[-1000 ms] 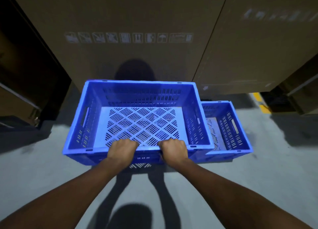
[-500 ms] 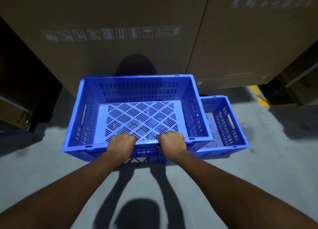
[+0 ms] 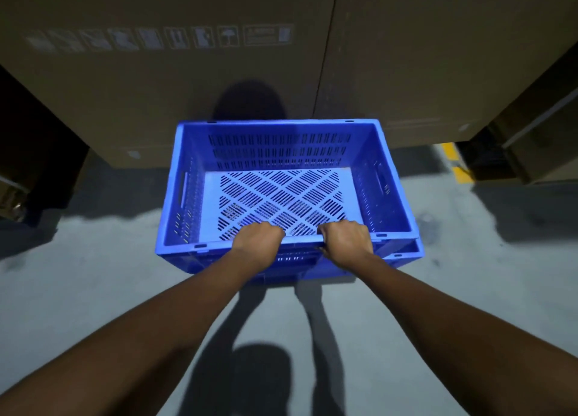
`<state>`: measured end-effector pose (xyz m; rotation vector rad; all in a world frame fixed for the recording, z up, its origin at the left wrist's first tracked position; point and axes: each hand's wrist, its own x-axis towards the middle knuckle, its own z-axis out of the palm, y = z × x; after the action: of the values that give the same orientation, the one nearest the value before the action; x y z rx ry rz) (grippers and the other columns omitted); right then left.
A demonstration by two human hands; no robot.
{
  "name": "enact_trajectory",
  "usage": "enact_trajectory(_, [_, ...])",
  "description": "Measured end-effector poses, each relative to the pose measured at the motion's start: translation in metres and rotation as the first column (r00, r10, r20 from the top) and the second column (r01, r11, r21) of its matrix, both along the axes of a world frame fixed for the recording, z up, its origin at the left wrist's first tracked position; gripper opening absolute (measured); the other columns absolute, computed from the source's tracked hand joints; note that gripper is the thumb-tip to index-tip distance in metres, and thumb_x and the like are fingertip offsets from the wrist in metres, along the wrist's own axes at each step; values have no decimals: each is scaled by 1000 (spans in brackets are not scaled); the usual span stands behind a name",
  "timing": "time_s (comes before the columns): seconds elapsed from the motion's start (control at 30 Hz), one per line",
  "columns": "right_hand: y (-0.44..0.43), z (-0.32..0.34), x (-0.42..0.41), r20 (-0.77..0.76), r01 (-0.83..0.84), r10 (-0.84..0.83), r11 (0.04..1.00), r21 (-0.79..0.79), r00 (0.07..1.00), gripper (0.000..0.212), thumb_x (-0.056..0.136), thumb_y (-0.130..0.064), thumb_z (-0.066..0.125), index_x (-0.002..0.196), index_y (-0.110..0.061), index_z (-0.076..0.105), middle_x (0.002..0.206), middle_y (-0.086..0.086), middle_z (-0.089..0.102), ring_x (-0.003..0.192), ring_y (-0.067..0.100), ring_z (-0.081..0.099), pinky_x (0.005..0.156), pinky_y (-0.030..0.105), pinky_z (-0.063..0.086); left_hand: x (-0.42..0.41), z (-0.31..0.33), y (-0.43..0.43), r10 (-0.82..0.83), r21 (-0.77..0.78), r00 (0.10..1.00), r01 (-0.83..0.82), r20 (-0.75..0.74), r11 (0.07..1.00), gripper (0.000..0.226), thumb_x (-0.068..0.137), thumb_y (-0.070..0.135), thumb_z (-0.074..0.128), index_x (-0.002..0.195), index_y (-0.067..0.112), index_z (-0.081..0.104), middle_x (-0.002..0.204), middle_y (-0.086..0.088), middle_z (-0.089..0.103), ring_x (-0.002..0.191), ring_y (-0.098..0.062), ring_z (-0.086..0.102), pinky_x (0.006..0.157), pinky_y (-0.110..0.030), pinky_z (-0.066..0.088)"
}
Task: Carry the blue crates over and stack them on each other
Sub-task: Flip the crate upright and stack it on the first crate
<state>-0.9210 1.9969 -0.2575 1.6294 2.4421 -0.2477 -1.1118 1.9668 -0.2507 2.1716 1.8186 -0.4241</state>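
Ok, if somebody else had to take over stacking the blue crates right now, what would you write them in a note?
Left hand: grips the near rim of the top blue crate.
Right hand: grips the same rim, beside the left.
Crates: the top one is over the lower blue crate, which shows only as an edge at the near right corner, in front of the cardboard boxes.
Done: the crate is brought over and roughly lined up on the lower one.
Left: check that it sits fully down (cannot tell from here), then let go.
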Motion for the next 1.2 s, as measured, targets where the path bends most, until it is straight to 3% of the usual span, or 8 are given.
enact_trajectory(0.33, [27,-1,101,19,52,-52,999,-12,998,20,83,-36,66,99,-24,63,98,5,69,96,32,65,73,35,45,101,-6,32,-42,-31,999,42,-1,999,35,82,2,57,112,19,61,105,-11,65,97,-34,62,75,-41,46])
enact_trajectory(0.6, [35,-5,116,33,30,-29,1000,-4,999,19,84,-38,65,98,-24,63,95,4,69,91,30,65,67,33,39,116,-10,36,-14,-67,1000,16,20,998,37,83,6,58,116,21,59,107,-10,64,99,-34,62,77,-42,47])
enact_trajectory(0.7, [31,-7,110,106,43,-44,999,11,993,20,86,-31,60,104,-23,64,100,3,70,98,29,62,77,36,42,116,-11,35,-1,-58,1000,2,10,998,33,83,5,57,113,19,59,107,-9,65,98,-33,62,74,-40,46])
enact_trajectory(0.8, [26,-2,106,163,113,-101,992,-64,981,39,86,-30,61,124,-25,54,124,6,55,118,31,45,93,49,35,114,-9,35,-4,-114,999,9,40,993,49,84,19,65,130,20,47,122,-12,59,111,-34,57,85,-44,49])
enact_trajectory(0.87, [23,11,105,118,145,-128,978,-148,985,66,81,-35,68,139,-26,36,137,10,41,126,34,35,97,56,32,107,-3,37,13,-192,996,4,87,981,90,76,41,75,147,22,23,141,-14,43,128,-36,43,97,-51,43])
enact_trajectory(0.93, [20,34,106,47,114,-108,983,-145,993,84,77,-42,72,145,-26,25,143,11,34,130,35,31,98,57,33,101,15,35,71,-177,983,-40,170,983,111,71,54,76,152,24,6,150,-14,31,136,-36,32,104,-55,38])
enact_trajectory(1.07, [-1,108,116,-187,124,-139,988,-91,973,88,82,-46,69,150,-22,19,148,12,31,131,34,33,98,51,40,100,91,22,91,-11,937,-93,337,996,100,79,57,68,153,22,11,150,-12,32,136,-34,33,104,-52,39])
enact_trajectory(1.2, [-37,219,133,-427,110,-123,992,-56,896,83,85,-42,68,150,-20,22,146,11,36,128,33,38,97,46,43,110,207,5,61,109,894,-122,445,987,91,82,55,66,151,19,21,149,-12,35,135,-33,36,107,-47,37])
